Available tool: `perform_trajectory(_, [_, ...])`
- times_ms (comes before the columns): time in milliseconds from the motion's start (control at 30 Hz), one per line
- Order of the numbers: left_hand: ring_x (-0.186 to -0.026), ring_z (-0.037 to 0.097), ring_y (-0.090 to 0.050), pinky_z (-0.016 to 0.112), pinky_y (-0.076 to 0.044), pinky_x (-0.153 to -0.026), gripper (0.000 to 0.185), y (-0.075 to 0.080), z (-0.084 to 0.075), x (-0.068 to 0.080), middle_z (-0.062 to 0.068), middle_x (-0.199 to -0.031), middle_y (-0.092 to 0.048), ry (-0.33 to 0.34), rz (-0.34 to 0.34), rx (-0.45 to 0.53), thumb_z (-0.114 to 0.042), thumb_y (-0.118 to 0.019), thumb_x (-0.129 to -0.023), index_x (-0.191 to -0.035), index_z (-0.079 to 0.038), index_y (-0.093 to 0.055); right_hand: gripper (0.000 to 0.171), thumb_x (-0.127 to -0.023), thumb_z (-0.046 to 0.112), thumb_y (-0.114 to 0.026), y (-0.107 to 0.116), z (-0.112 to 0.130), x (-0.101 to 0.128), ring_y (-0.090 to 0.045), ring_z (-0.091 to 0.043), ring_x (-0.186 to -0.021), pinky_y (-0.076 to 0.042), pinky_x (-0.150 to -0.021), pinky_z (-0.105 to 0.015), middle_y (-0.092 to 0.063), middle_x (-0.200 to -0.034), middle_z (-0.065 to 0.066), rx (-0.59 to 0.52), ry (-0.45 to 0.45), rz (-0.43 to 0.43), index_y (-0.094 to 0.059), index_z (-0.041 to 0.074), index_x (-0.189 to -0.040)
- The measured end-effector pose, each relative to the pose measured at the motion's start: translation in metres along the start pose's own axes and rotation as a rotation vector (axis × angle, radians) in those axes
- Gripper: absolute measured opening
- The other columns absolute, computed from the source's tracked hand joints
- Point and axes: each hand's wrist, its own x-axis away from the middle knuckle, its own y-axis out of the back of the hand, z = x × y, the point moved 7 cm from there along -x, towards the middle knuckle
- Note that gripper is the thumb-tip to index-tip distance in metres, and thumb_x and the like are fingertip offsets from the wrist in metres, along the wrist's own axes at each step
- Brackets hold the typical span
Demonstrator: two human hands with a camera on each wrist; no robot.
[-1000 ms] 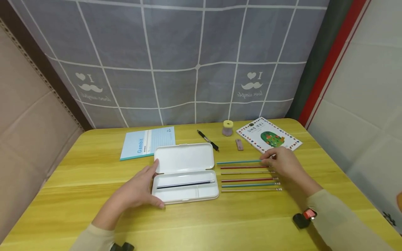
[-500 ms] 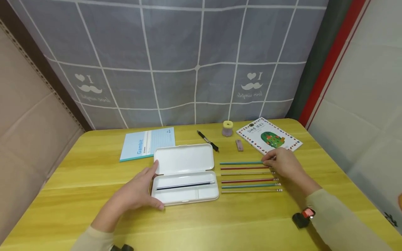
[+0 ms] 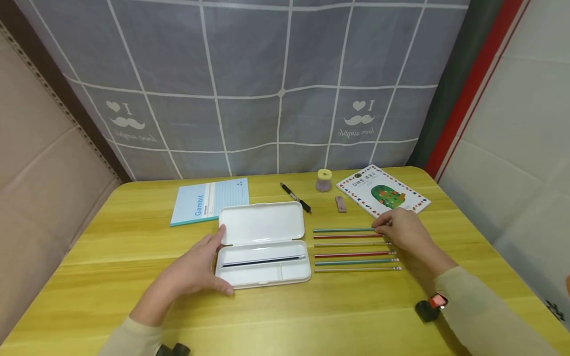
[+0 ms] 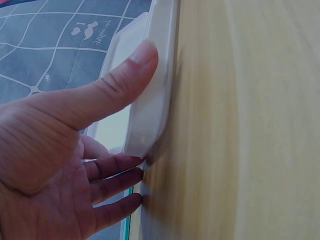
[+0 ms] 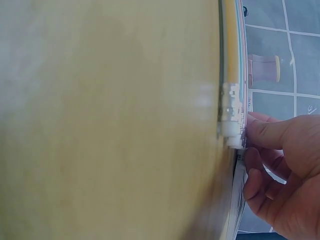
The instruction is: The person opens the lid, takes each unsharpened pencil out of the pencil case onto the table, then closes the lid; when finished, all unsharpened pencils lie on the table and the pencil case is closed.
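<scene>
A white pencil case [image 3: 261, 225] lies opened flat on the table, its lid folded back. One dark pencil [image 3: 262, 261] with a white end rests in its long compartment. My left hand [image 3: 196, 269] spans the case's left end, thumb along the front wall and the other fingers, fairly straight, touching the side. Right of the case, several pencils [image 3: 352, 255] in red, teal and pale gold lie in parallel rows, eraser ends to the right. My right hand [image 3: 405, 231] pinches the farthest one, a teal pencil [image 3: 343, 230], near its right end, which the fingers hide.
Behind the case are a blue notebook [image 3: 209, 200], partly under the lid, and a black pen [image 3: 296, 198]. A yellow-topped sharpener [image 3: 324, 181], a pink eraser [image 3: 340, 204] and a white picture booklet [image 3: 383, 190] lie at the back right. A grey curtain [image 3: 249, 123] hangs behind the table.
The teal pencil has slid slightly right in my right hand, its left end now about level with the other pencils' ends. My left hand stays at the case.
</scene>
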Motion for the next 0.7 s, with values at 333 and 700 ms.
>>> perform_trajectory(333, [-0.148, 0.043, -0.035, 0.061, -0.032, -0.119, 0.153, 0.0, -0.001, 0.0, 0.023, -0.156, -0.042, 0.016, 0.004, 0.004, -0.054, -0.1, -0.057, -0.167, -0.001, -0.006, 0.013, -0.096, 0.017, -0.076, 0.002, 0.003, 0.0, -0.068, -0.02, -0.086, -0.054, -0.079, -0.043, -0.078, -0.096, -0.005, -0.018, -0.006, 0.003, -0.082, 0.009, -0.104])
perform_trajectory(700, [-0.148, 0.044, -0.035, 0.062, -0.032, -0.119, 0.152, 0.0, -0.002, 0.0, 0.023, -0.156, -0.042, 0.016, 0.004, -0.005, -0.053, -0.1, -0.058, -0.166, 0.001, -0.007, 0.021, -0.094, 0.02, -0.078, 0.004, 0.045, 0.0, -0.067, -0.018, -0.079, -0.052, -0.069, -0.036, -0.078, -0.099, -0.006, -0.042, 0.093, -0.083, -0.081, 0.008, -0.112])
